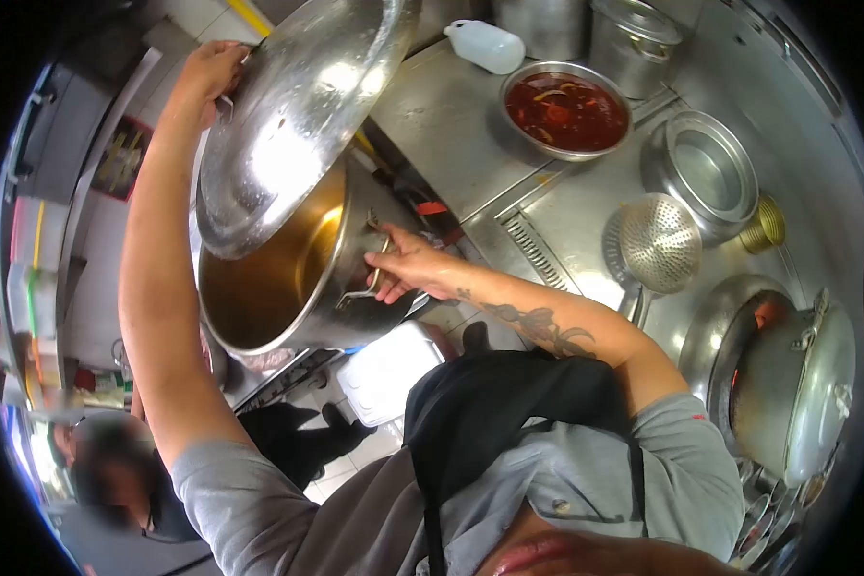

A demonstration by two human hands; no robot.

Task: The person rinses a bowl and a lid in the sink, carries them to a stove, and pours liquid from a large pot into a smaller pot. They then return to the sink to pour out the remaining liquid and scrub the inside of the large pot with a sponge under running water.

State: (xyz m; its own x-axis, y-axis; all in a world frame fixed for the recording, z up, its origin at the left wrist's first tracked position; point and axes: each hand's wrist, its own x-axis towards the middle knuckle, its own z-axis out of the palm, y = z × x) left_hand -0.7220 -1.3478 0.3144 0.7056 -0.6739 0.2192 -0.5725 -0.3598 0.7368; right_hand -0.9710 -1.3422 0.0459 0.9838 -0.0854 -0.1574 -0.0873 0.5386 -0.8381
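Note:
My left hand (215, 73) is closed on the handle of a large, shiny metal lid (302, 120), which is tilted up over a tall metal pot (350, 259). Under the raised lid the mouth of the pot is partly uncovered and its inside looks golden brown; how full it is cannot be made out. On the right side of the pot, my right hand (405, 265) has its fingers wrapped round a side handle.
Right of the pot, a steel counter (432, 125) bears a bowl of red liquid (566, 113), a white bottle (487, 46), metal pots and a perforated ladle (659, 242). A burner (739, 355) glows at right. Below stands a white container (391, 372); another person (115, 470) is at lower left.

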